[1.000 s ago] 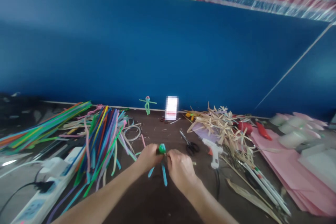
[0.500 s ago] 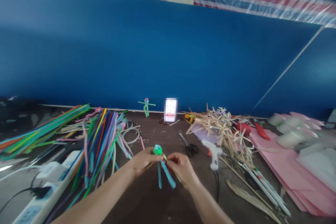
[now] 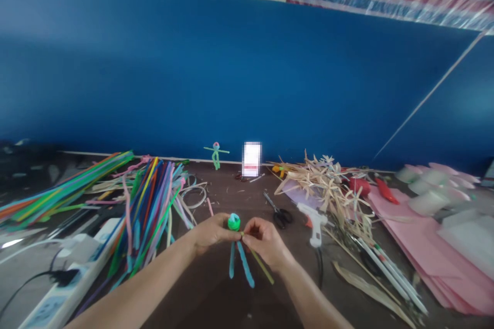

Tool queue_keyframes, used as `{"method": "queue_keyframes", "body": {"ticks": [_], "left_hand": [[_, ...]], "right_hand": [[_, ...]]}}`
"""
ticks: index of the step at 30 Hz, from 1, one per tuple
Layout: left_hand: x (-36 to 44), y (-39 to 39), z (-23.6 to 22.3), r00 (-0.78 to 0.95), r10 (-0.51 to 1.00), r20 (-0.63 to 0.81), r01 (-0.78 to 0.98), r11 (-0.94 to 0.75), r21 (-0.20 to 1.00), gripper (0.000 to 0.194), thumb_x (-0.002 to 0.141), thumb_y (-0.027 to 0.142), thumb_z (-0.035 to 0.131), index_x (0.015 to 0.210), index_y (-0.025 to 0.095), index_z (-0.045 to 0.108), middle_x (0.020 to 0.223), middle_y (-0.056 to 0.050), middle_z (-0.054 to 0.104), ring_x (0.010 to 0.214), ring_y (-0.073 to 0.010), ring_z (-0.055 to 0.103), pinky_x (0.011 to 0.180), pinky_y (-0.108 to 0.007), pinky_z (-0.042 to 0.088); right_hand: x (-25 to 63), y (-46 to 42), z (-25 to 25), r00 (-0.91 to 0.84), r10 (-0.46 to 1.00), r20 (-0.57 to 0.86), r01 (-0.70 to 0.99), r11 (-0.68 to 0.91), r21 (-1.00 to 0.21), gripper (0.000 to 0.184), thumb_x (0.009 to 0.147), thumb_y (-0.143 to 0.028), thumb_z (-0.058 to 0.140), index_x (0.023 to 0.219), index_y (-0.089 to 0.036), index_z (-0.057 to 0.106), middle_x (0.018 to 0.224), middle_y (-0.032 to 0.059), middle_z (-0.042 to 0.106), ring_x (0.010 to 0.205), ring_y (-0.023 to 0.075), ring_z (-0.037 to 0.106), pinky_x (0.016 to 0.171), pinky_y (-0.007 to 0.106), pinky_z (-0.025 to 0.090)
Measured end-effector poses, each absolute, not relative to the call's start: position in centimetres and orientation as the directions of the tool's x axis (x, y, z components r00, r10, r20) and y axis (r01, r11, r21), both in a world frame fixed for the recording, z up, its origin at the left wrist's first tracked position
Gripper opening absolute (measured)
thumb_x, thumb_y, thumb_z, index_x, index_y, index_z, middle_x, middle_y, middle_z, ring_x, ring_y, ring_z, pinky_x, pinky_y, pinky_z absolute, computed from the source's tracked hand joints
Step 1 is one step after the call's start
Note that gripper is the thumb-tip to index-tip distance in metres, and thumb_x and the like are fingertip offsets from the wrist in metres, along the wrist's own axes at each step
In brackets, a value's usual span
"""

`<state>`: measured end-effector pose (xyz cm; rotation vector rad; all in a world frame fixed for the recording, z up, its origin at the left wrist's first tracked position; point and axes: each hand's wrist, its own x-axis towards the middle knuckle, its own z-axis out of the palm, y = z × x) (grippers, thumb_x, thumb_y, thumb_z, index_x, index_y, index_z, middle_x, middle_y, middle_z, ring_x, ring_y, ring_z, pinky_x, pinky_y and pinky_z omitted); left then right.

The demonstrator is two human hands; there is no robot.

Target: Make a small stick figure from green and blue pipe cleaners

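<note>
A small pipe-cleaner figure (image 3: 233,222) hangs between my hands, with a round green head and two light blue legs (image 3: 238,262). My left hand (image 3: 213,233) pinches it just below the head. My right hand (image 3: 266,243) is closed on a yellow-green pipe cleaner (image 3: 261,266) at the figure's neck, and that strand slants down to the lower right. Both hands are above the dark wooden table (image 3: 204,293), and the figure's neck is partly hidden by my fingers.
Left of my hands lies a heap of multicoloured pipe cleaners (image 3: 150,211), beside a white power strip (image 3: 69,267). To the right are black-handled scissors (image 3: 280,217), a white hot glue gun (image 3: 313,223), dried straw (image 3: 328,190) and pink paper sheets (image 3: 424,252).
My hands have moved slightly apart and the figure's head sits a little lower. More of the yellow-green pipe cleaner shows below my right hand.
</note>
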<state>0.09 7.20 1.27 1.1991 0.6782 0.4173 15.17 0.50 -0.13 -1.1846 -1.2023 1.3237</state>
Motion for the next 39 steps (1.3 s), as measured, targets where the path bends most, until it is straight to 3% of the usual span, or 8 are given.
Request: {"method": "queue_keyframes", "body": {"ticks": [4, 8, 11, 16, 20, 24, 29, 39], "left_hand": [[0.1, 7.2, 0.9, 0.769, 0.571, -0.287, 0.036, 0.410, 0.911, 0.021, 0.051, 0.020, 0.074, 0.059, 0.010, 0.057, 0.052, 0.004, 0.054, 0.053, -0.0072, 0.047, 0.057, -0.020, 0.035], [0.3, 7.0, 0.2, 0.793, 0.475, -0.381, 0.056, 0.566, 0.822, 0.028, 0.046, 0.024, 0.077, 0.063, 0.010, 0.060, 0.053, 0.000, 0.058, 0.050, -0.0104, 0.052, 0.055, -0.023, 0.038], [0.7, 6.7, 0.1, 0.767, 0.495, -0.408, 0.020, 0.617, 0.786, 0.029, 0.045, 0.025, 0.077, 0.063, 0.010, 0.060, 0.052, 0.000, 0.058, 0.050, -0.0112, 0.053, 0.055, -0.024, 0.039], [1.3, 6.8, 0.2, 0.559, 0.776, -0.293, -0.045, 0.381, 0.923, 0.021, 0.054, 0.027, 0.072, 0.063, 0.012, 0.061, 0.062, 0.000, 0.063, 0.063, -0.0129, 0.055, 0.069, -0.026, 0.038], [1.2, 7.3, 0.0, 0.482, 0.850, -0.213, 0.006, 0.240, 0.971, 0.019, 0.056, 0.029, 0.070, 0.064, 0.013, 0.062, 0.063, 0.001, 0.062, 0.065, -0.0137, 0.054, 0.071, -0.026, 0.037], [1.3, 7.2, 0.4, 0.524, 0.815, -0.248, 0.044, 0.265, 0.963, 0.019, 0.054, 0.024, 0.070, 0.068, 0.014, 0.063, 0.065, 0.001, 0.062, 0.066, -0.0141, 0.054, 0.068, -0.026, 0.038], [1.4, 7.1, 0.8, 0.626, 0.700, -0.344, -0.035, 0.466, 0.884, 0.024, 0.052, 0.019, 0.071, 0.074, 0.012, 0.064, 0.074, -0.004, 0.066, 0.069, -0.0152, 0.058, 0.065, -0.024, 0.040], [1.0, 7.5, 0.8, 0.707, 0.583, -0.401, 0.010, 0.559, 0.829, 0.025, 0.056, 0.023, 0.071, 0.077, 0.011, 0.065, 0.075, -0.006, 0.066, 0.068, -0.0154, 0.060, 0.066, -0.025, 0.043]], "right_hand": [[15.5, 0.2, 0.3, -0.094, 0.993, 0.066, 0.156, 0.081, -0.984, 0.004, 0.068, -0.015, 0.053, 0.066, -0.017, 0.050, 0.058, -0.0033, 0.051, 0.053, 0.0089, 0.048, 0.050, 0.019, 0.038], [16.2, -0.3, 1.6, -0.194, 0.932, 0.307, 0.404, 0.361, -0.840, 0.009, 0.071, -0.010, 0.049, 0.071, -0.018, 0.054, 0.072, 0.0003, 0.054, 0.068, 0.0119, 0.050, 0.063, 0.023, 0.039], [16.6, -0.1, 1.5, -0.203, 0.899, 0.387, 0.430, 0.437, -0.790, 0.010, 0.072, -0.010, 0.049, 0.073, -0.018, 0.055, 0.076, 0.0014, 0.054, 0.074, 0.0134, 0.051, 0.068, 0.024, 0.039], [17.7, 1.2, -1.4, 0.204, 0.951, 0.233, 0.222, 0.187, -0.957, 0.022, 0.067, -0.021, 0.059, 0.088, -0.016, 0.054, 0.078, 0.0031, 0.056, 0.073, 0.0150, 0.053, 0.067, 0.026, 0.041], [18.1, 1.2, -2.4, 0.429, 0.895, 0.122, 0.057, 0.107, -0.993, 0.017, 0.069, -0.030, 0.056, 0.078, -0.015, 0.056, 0.065, 0.0004, 0.053, 0.060, 0.0122, 0.050, 0.056, 0.023, 0.039], [17.4, 0.1, -1.6, 0.313, 0.947, 0.079, 0.106, 0.048, -0.993, 0.016, 0.072, -0.029, 0.052, 0.072, -0.014, 0.058, 0.054, -0.0018, 0.050, 0.050, 0.0104, 0.046, 0.049, 0.021, 0.036], [16.3, -0.5, -1.3, 0.174, 0.980, 0.094, 0.234, 0.051, -0.971, 0.011, 0.068, -0.025, 0.057, 0.070, -0.015, 0.058, 0.059, -0.0004, 0.055, 0.051, 0.0103, 0.049, 0.048, 0.020, 0.037], [16.3, -0.4, -2.5, 0.159, 0.986, -0.048, 0.034, -0.054, -0.998, 0.014, 0.066, -0.027, 0.058, 0.064, -0.014, 0.056, 0.051, -0.0030, 0.051, 0.044, 0.0083, 0.047, 0.044, 0.018, 0.036]]}}
